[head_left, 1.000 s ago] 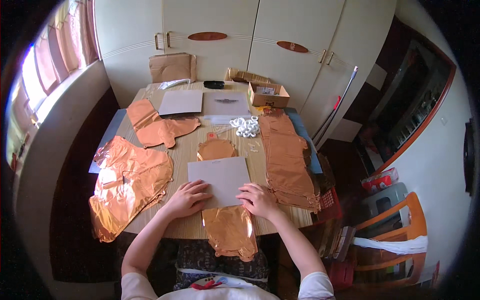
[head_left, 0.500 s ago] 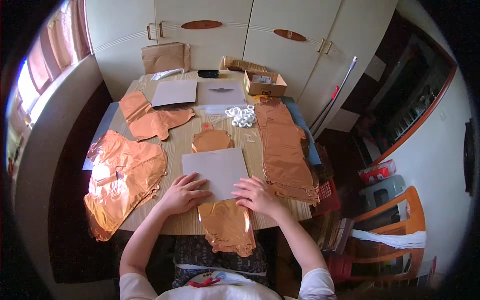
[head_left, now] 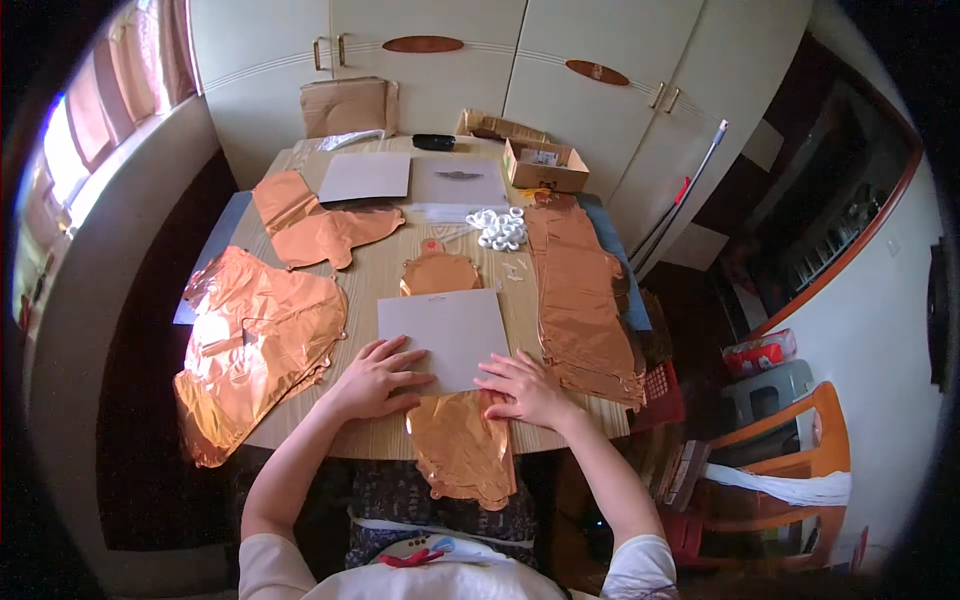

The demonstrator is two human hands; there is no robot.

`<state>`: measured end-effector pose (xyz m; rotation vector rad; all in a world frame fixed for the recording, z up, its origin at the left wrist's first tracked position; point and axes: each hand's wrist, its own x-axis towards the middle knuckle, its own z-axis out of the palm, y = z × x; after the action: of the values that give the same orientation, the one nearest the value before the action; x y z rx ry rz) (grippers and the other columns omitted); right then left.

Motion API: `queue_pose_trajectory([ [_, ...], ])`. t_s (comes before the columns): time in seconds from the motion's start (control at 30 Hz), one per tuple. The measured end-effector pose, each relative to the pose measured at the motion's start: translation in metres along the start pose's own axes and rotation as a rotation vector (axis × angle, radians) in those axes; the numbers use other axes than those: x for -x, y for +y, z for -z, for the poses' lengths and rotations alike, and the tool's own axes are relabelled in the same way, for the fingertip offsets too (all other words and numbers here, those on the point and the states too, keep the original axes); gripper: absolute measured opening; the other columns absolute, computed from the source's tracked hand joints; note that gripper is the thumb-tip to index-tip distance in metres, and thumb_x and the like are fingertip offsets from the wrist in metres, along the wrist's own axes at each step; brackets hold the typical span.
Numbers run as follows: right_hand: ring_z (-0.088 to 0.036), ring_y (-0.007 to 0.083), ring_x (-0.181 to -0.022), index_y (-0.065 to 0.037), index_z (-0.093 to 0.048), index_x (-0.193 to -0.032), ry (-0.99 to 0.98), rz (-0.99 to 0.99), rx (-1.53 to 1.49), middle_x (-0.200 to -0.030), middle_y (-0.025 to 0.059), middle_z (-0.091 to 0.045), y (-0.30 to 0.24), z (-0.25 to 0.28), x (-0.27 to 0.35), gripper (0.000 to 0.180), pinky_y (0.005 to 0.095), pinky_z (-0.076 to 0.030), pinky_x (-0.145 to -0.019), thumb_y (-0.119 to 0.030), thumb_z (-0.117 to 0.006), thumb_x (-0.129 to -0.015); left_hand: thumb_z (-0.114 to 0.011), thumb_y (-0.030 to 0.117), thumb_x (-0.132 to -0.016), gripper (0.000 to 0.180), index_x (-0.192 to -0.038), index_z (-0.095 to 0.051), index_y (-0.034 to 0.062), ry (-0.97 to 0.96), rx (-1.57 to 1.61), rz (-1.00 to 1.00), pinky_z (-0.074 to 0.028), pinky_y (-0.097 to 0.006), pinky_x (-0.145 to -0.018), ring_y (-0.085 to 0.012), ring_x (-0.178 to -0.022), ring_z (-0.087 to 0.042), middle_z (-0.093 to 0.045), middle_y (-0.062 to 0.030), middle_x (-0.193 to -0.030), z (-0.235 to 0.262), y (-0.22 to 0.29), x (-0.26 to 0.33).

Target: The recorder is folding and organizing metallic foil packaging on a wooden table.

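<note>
A light grey rectangular card lies across a flat copper-coloured foil balloon in front of me. The balloon's rounded far end shows beyond the card, and its shiny near end hangs over the table's front edge. My left hand rests on the card's near left corner with its fingers spread. On the near right corner lies my right hand, also open, its fingers stretched over the card and its thumb at the foil. The card hides the balloon's middle.
Crumpled foil covers the table's left side, with a folded foil piece behind it. A foil stack lies right. Farther back are white rings, a second card, a clear bag and a small open cardboard box.
The whole view has shifted slightly, so the table sits a little higher and farther right in it. My hands stay flat on the card, with hardly any movement against it.
</note>
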<state>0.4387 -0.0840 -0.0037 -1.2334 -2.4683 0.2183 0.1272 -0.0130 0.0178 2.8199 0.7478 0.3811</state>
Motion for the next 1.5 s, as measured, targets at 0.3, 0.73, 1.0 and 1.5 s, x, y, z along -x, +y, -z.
queue_pose_trajectory([
  [0.3,-0.034,0.0267,-0.139,-0.02,-0.043,-0.142,-0.246,0.073,0.027,-0.147,0.0077,-0.04,-0.06,0.043,0.048,0.064,0.0517,-0.025,-0.115,-0.041,-0.064,-0.085,-0.059,0.033,-0.09,0.037,-0.126,-0.061,0.0317,-0.02,-0.028,-0.025,-0.028,-0.05,-0.111,-0.0358,-0.137,-0.034,-0.046,-0.0039,-0.145,-0.007,-0.007,0.004],
  [0.73,-0.055,0.0198,-0.122,-0.017,-0.063,-0.124,0.066,0.147,0.174,-0.127,0.0047,-0.061,-0.087,0.0,0.064,0.036,0.0437,-0.039,-0.107,-0.016,-0.048,-0.092,-0.059,0.034,-0.09,0.036,-0.126,-0.061,0.031,-0.024,-0.045,-0.063,-0.028,-0.05,-0.11,-0.0354,-0.136,-0.037,-0.049,-0.0028,-0.142,-0.007,0.004,0.011],
  [1.0,-0.04,0.021,-0.135,-0.015,-0.055,-0.132,0.081,0.133,0.219,-0.141,0.0047,-0.047,-0.095,-0.004,0.078,0.044,0.0434,-0.031,-0.113,-0.018,-0.055,-0.088,-0.06,0.033,-0.09,0.036,-0.126,-0.06,0.0297,-0.019,-0.023,-0.064,-0.027,-0.051,-0.11,-0.0328,-0.136,-0.037,-0.049,-0.0035,-0.142,-0.009,0.017,0.018],
  [1.5,-0.047,0.0268,-0.13,-0.004,-0.052,-0.13,0.03,-0.025,0.14,-0.137,0.0122,-0.052,-0.056,0.002,0.049,0.066,0.0453,-0.034,-0.111,-0.023,-0.074,-0.071,-0.06,0.028,-0.089,0.038,-0.126,-0.06,0.0216,-0.041,0.03,-0.05,-0.029,-0.048,-0.11,-0.0271,-0.132,-0.042,-0.053,-0.0055,-0.134,-0.002,0.026,0.019],
])
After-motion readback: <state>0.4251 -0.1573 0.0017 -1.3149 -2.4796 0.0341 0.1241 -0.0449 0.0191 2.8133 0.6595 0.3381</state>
